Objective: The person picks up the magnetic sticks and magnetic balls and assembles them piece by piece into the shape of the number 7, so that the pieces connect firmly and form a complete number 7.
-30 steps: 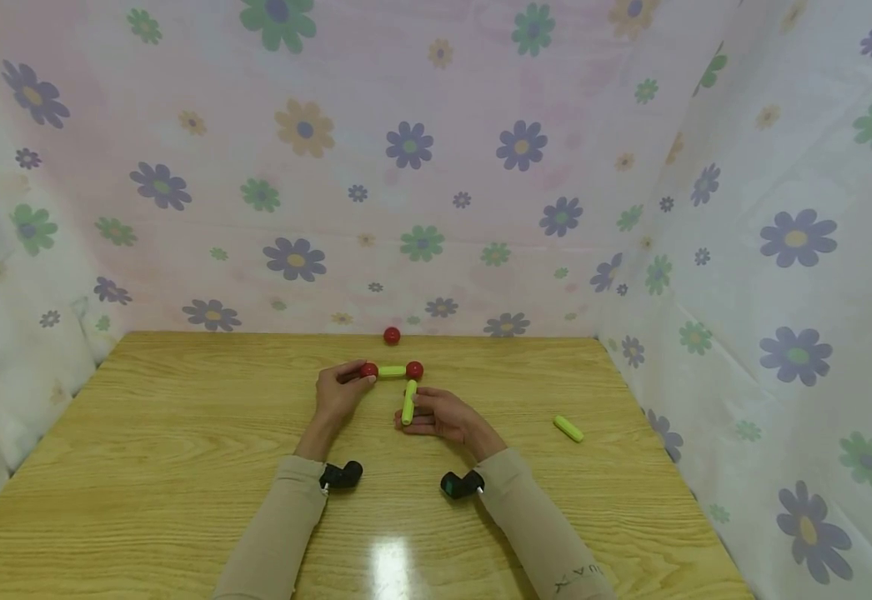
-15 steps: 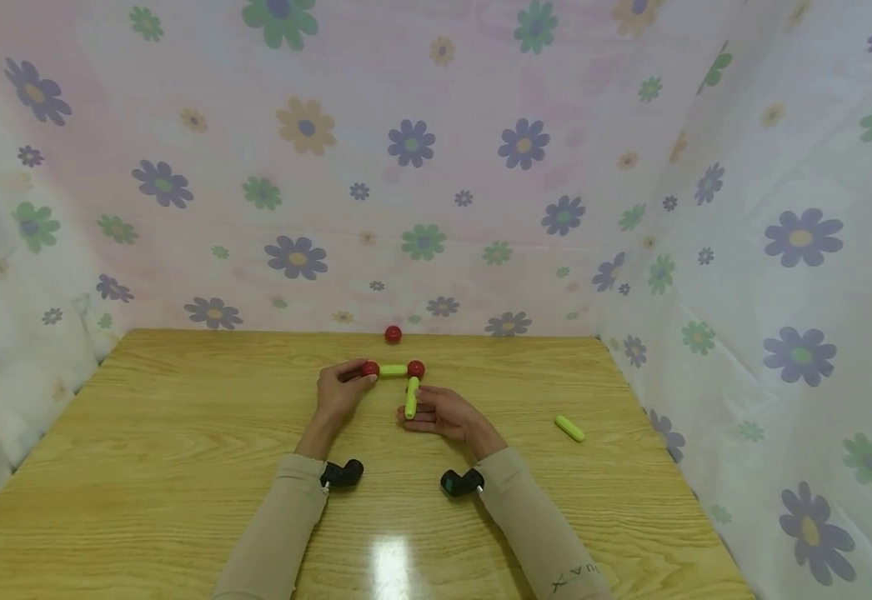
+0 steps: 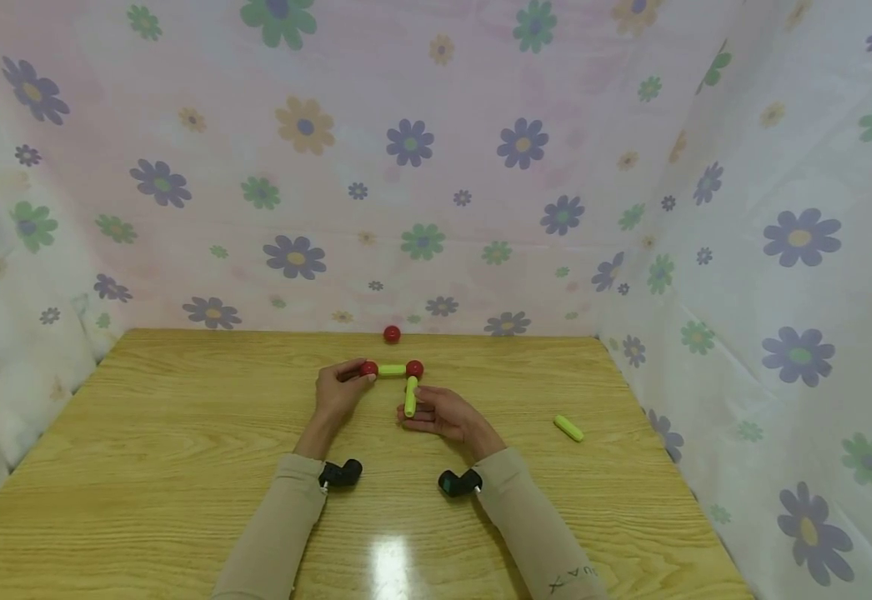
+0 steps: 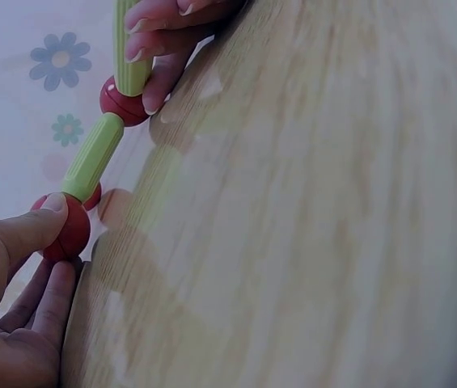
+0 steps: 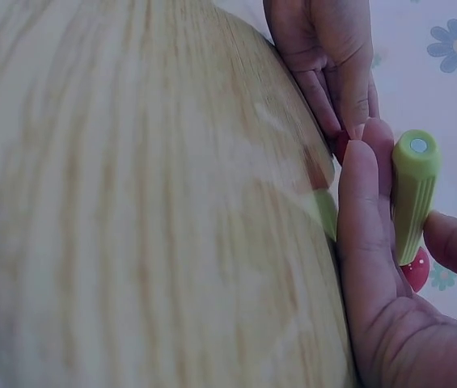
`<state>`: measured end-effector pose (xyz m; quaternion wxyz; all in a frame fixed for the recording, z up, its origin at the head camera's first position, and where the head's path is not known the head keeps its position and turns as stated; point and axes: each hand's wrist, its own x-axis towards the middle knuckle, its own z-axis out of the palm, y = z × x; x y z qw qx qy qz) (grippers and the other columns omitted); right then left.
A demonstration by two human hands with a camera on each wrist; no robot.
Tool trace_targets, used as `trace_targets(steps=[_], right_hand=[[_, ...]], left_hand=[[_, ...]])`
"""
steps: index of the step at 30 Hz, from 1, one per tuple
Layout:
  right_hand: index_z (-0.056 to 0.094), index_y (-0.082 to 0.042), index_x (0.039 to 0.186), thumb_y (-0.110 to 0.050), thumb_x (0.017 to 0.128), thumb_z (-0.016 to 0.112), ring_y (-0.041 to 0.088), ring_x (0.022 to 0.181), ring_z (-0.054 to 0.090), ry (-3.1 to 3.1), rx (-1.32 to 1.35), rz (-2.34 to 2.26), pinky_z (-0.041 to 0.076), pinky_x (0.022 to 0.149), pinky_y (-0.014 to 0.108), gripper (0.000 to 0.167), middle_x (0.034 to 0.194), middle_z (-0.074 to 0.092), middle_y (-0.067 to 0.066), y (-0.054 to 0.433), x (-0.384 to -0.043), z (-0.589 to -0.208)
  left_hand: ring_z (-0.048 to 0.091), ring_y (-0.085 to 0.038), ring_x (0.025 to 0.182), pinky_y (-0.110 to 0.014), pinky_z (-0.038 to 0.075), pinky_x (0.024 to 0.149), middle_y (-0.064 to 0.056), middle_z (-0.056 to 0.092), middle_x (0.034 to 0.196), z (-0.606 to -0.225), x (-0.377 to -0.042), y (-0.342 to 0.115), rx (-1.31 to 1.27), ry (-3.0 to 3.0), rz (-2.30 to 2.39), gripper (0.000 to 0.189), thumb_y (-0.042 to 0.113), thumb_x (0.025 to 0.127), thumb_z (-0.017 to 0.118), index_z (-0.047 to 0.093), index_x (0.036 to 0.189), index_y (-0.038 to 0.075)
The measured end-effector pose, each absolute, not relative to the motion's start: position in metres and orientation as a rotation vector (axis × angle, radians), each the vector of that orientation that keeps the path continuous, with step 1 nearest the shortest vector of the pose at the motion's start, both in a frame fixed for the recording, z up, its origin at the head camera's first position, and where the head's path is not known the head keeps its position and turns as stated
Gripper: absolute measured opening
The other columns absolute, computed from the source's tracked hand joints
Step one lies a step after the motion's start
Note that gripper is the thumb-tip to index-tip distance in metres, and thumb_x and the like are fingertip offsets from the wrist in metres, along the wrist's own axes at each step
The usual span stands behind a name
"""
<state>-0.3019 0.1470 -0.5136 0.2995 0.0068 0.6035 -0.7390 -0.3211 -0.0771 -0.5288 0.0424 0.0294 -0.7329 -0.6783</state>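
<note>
My left hand [image 3: 340, 393] pinches a red ball [image 3: 368, 369] between thumb and fingers. From that ball a ribbed yellow-green rod [image 3: 392, 370] runs right to a second red ball [image 3: 414, 368]; in the left wrist view the three join in a line. My right hand [image 3: 443, 414] pinches another yellow-green rod [image 3: 410, 398] with thumb and fingers. The far end of this rod meets the second ball, and its near end points toward me. A round silvery disc [image 5: 418, 145] shows in the rod's near end in the right wrist view.
A loose red ball [image 3: 392, 334] sits at the table's back edge, beyond the joined pieces. Off to the right a spare yellow-green rod [image 3: 568, 428] lies on the wooden table [image 3: 181, 467]. Flowered cloth [image 3: 436, 167] hangs behind and along the sides.
My right hand has brought its rod slightly away from me, up to the second red ball, where it now stays. My left hand keeps its hold on the first ball.
</note>
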Motion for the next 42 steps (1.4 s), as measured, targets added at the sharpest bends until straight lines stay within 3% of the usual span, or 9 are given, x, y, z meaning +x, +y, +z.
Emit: trace_targets(steps=[42], right_hand=[[0.042,0.006,0.147,-0.023,0.113,0.038,0.017,0.094,0.074,1.613,0.018,-2.006,0.057,0.094,0.037,0.045,0.101,0.074,0.009,0.146,-0.2969,-0.5176]], left_hand=[[0.065,-0.033,0.117,-0.015,0.053,0.079,-0.025,0.066,0.128,-0.5268,-0.319,-0.0758,0.081,-2.234,-2.087,0.042,0.004,0.089,0.078,0.069,0.13,0.0]])
